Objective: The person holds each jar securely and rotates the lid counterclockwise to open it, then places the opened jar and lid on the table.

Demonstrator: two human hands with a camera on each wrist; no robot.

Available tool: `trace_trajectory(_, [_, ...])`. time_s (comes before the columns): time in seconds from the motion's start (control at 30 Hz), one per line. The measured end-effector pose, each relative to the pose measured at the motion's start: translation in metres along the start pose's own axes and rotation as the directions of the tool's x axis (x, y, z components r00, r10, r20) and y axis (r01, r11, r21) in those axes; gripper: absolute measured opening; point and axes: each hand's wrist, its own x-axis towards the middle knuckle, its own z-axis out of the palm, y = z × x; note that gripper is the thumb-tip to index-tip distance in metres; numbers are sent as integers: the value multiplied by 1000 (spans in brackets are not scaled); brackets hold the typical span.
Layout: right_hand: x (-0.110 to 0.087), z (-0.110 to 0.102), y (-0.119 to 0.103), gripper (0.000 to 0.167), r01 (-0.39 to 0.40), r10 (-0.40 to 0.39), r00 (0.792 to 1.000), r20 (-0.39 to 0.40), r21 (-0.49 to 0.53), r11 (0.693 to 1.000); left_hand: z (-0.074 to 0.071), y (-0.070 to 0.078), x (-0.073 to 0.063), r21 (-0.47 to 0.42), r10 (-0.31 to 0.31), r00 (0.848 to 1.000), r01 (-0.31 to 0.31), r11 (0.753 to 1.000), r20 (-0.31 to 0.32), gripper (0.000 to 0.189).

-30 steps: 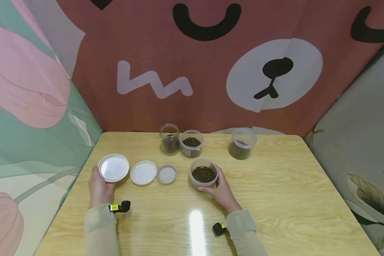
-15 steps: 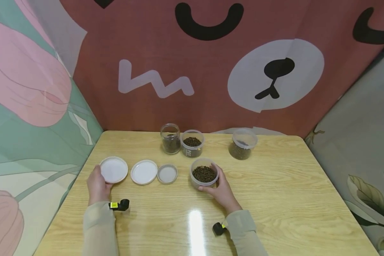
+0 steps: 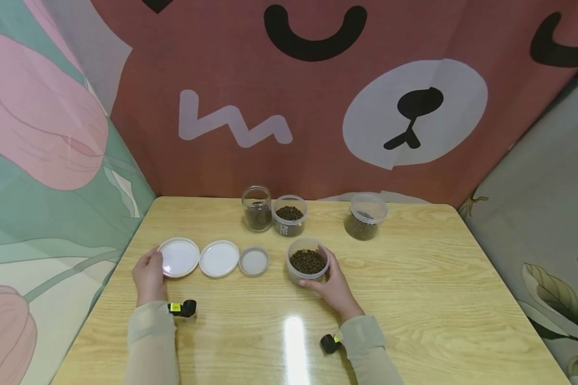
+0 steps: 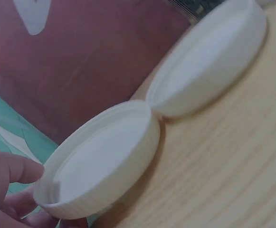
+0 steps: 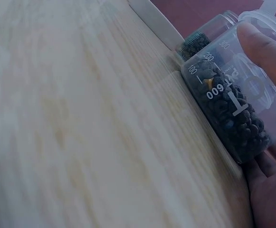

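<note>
Tabletop (image 3: 443, 299) — three lids (image 3: 179, 258), four tubs (image 5: 223, 97)

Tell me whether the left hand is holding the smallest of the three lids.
No, the left hand pinches the leftmost lid, while the smallest lid lies at the row's other end.

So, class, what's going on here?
A person's left hand pinches a white lid by its edge, beside a second white lid and a smaller lid. Their right hand grips a clear tub of dark pellets standing on the table. Behind it are a glass jar, a second tub and, farther right, a third tub.
</note>
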Motion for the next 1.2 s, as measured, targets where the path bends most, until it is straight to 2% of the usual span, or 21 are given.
trace_trajectory(0.13, [0,-1,-2,106,-13,13,1000,5,2,1000,0,-2,0,120,39,999,-36,992,-22,49])
trace_trajectory(0.23, [-3,-2,-14,106,-24,24,1000,15,6,1000,0,-3,-1,203,69,997,-61,977,-35,48])
trace_trajectory(0.37, [-9,-3,-34,104,-34,34,999,27,-4,999,1,-4,-1,327,116,993,-105,939,-16,45])
trace_trajectory(0.47, [-11,-4,-40,103,-41,42,999,31,-15,999,3,-3,-1,391,135,991,-131,911,18,44])
trace_trajectory(0.8, [-10,-4,-39,106,-42,43,998,41,-13,999,10,-6,0,432,143,988,-156,888,64,44])
trace_trajectory(1.2, [-11,-3,-39,104,-27,27,999,34,8,1000,21,-8,-8,497,185,972,-232,836,142,47])
